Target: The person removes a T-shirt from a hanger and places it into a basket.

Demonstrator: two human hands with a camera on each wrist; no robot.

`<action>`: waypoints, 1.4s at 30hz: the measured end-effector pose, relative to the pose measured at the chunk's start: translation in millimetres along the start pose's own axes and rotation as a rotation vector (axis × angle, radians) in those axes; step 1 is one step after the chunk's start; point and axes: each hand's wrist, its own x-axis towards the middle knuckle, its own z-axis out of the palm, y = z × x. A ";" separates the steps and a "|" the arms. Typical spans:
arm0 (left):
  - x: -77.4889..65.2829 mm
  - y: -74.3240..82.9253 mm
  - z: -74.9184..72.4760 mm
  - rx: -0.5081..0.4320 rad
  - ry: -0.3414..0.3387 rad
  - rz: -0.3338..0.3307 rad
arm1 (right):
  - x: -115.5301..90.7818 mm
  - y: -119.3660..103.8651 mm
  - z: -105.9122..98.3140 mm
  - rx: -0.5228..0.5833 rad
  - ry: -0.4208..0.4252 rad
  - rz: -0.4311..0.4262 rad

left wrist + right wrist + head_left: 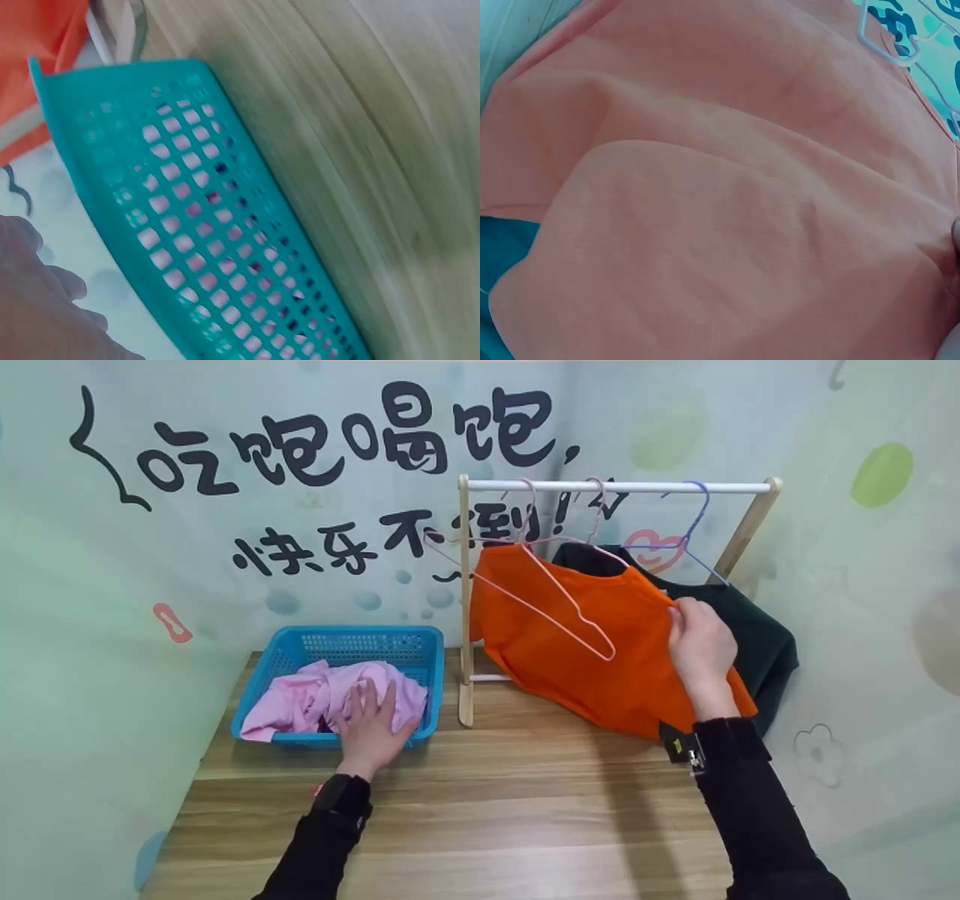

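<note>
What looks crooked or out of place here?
The leftmost thin pink hanger looks odd: it hangs bare and sharply tilted in front of the bright orange garment. A crumpled pale pink cloth also laps over the front rim of the blue plastic basket.

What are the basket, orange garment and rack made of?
Blue basket: likely moulded plastic, semi-matte; one colour throughout, regular square holes.
Orange garment: fabric, matte, in soft folds; fibre can't be told.
Rack: uprights look like pale wood, judging by the tan tone; white crossbar is smooth, perhaps coated metal or plastic.
</note>
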 end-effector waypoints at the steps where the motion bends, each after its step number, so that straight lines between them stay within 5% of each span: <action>1: -1.2 3.4 0.5 -0.003 0.004 0.011 | -0.2 -0.1 -0.6 0.002 0.019 0.002; 8: -10.3 20.4 4.8 0.007 0.072 0.139 | -1.8 7.6 -7.5 0.028 0.138 0.007; 15: -19.3 21.0 13.5 0.031 0.138 0.232 | -12.1 22.9 -10.1 0.009 0.159 0.069; 26: -27.7 26.5 25.8 0.011 0.124 0.245 | -4.2 22.1 -14.4 0.018 0.242 0.039; 34: -34.7 35.6 36.1 0.024 0.093 0.254 | -26.3 54.5 2.7 0.058 0.270 -0.015; 42: -36.6 38.8 40.6 0.035 0.107 0.267 | -61.9 85.3 27.8 0.084 0.146 0.011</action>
